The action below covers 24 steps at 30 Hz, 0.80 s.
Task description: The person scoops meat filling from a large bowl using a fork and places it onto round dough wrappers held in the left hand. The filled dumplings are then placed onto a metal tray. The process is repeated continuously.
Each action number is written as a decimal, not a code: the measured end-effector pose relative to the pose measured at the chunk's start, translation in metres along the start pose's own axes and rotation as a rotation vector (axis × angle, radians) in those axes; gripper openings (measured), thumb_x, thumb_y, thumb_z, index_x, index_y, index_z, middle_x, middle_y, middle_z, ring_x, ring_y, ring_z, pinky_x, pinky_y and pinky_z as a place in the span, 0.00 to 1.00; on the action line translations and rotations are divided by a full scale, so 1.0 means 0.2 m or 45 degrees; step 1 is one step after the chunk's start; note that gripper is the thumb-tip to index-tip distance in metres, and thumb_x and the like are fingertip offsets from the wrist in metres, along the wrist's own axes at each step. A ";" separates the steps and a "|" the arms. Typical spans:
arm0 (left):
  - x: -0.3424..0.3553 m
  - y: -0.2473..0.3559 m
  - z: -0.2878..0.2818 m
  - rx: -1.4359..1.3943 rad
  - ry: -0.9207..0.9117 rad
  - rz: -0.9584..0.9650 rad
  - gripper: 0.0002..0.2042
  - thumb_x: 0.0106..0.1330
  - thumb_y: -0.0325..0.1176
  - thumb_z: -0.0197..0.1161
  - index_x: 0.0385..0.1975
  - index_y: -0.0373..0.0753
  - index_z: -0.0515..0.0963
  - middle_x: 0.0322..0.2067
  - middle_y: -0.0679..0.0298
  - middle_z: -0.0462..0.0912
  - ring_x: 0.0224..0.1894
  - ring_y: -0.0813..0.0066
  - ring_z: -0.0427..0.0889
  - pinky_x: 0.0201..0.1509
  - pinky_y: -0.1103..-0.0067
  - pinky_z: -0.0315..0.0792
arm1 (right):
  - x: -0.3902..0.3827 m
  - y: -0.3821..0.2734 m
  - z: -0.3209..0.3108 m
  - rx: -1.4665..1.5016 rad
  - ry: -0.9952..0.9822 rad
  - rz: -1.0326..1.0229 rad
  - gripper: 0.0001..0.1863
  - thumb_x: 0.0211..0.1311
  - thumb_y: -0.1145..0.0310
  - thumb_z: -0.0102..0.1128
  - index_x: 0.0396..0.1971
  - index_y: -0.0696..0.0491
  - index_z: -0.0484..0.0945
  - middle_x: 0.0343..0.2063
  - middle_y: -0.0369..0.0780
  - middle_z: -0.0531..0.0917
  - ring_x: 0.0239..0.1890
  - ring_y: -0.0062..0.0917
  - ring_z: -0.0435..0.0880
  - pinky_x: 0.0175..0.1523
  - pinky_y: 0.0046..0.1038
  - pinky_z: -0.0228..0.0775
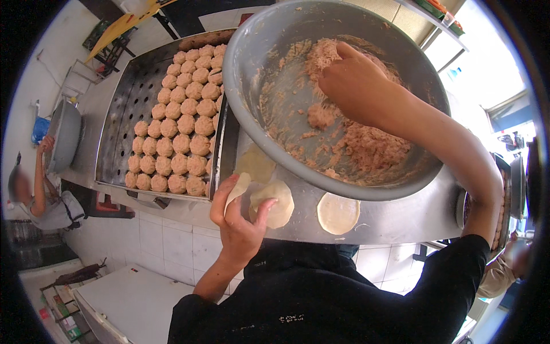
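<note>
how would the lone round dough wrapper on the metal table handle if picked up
The lone wrapper likely flops: it looks thin, and a similar wrapper bends at the left hand. Being a shallow disc, it is probably light for its width.

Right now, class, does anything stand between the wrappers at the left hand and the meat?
Yes: the near rim of the basin stands between the wrappers at the left hand and the meat. Nothing else visible does.

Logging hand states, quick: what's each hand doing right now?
Left hand: partly curled, holding a thin dough wrapper.
Right hand: curled at the pinkish mixture; grip cannot be told.
</note>
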State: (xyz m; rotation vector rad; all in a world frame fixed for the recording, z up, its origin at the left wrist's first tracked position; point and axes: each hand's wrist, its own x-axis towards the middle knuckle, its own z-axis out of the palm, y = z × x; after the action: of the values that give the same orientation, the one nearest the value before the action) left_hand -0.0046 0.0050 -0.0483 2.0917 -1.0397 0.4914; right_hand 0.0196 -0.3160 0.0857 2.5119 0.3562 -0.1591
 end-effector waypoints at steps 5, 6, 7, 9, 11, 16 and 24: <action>0.05 0.05 -0.09 -0.381 -0.070 -0.135 0.24 0.67 0.18 0.73 0.59 0.33 0.70 0.52 0.50 0.81 0.54 0.54 0.85 0.61 0.65 0.79 | -0.09 0.06 -0.06 0.935 -0.072 -0.011 0.08 0.71 0.67 0.64 0.34 0.54 0.86 0.29 0.40 0.88 0.37 0.34 0.87 0.66 0.36 0.66; 0.05 0.07 -0.11 -0.642 0.029 -0.257 0.18 0.67 0.17 0.72 0.54 0.32 0.76 0.49 0.50 0.85 0.52 0.55 0.87 0.59 0.66 0.80 | -0.13 0.08 -0.08 0.965 -0.044 -0.007 0.08 0.73 0.67 0.62 0.35 0.54 0.85 0.29 0.41 0.87 0.37 0.35 0.87 0.66 0.37 0.66; 0.06 0.08 -0.12 -0.827 -0.012 -0.450 0.16 0.67 0.17 0.73 0.51 0.32 0.78 0.49 0.51 0.85 0.52 0.58 0.87 0.58 0.67 0.80 | -0.16 0.10 -0.09 0.994 -0.016 -0.005 0.09 0.75 0.66 0.60 0.36 0.55 0.84 0.30 0.41 0.87 0.37 0.36 0.86 0.67 0.37 0.66; 0.07 0.11 -0.16 -1.179 -0.143 -0.707 0.13 0.66 0.16 0.74 0.47 0.33 0.80 0.48 0.53 0.86 0.52 0.65 0.86 0.56 0.70 0.80 | -0.21 0.14 -0.10 1.007 0.012 0.066 0.09 0.77 0.66 0.59 0.37 0.54 0.83 0.30 0.41 0.86 0.38 0.35 0.86 0.67 0.37 0.66; 0.08 0.11 -0.19 -1.259 -0.352 -0.894 0.13 0.65 0.16 0.75 0.45 0.33 0.80 0.47 0.55 0.87 0.52 0.71 0.86 0.56 0.73 0.80 | -0.25 0.16 -0.09 0.934 0.084 0.139 0.09 0.77 0.65 0.59 0.37 0.54 0.82 0.32 0.41 0.86 0.39 0.34 0.86 0.67 0.37 0.65; 0.08 0.07 -0.20 -1.250 -0.515 -0.822 0.13 0.64 0.17 0.77 0.43 0.33 0.80 0.46 0.58 0.88 0.52 0.74 0.86 0.57 0.76 0.80 | -0.23 0.12 -0.01 0.283 0.108 0.276 0.07 0.72 0.64 0.65 0.39 0.52 0.84 0.33 0.38 0.87 0.42 0.28 0.87 0.66 0.34 0.63; 0.05 0.10 -0.21 -1.499 -0.369 -0.855 0.11 0.76 0.21 0.66 0.52 0.33 0.73 0.50 0.48 0.89 0.52 0.67 0.89 0.57 0.72 0.82 | -0.12 -0.17 -0.08 0.003 -0.095 -0.154 0.04 0.61 0.67 0.68 0.32 0.45 0.90 0.35 0.32 0.90 0.45 0.23 0.88 0.67 0.32 0.62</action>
State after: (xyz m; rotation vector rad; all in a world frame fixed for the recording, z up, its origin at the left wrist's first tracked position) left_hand -0.0142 0.0228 -0.0064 1.2716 -0.4677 -0.6507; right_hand -0.0129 -0.2850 0.0837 2.4796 0.4776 -0.3000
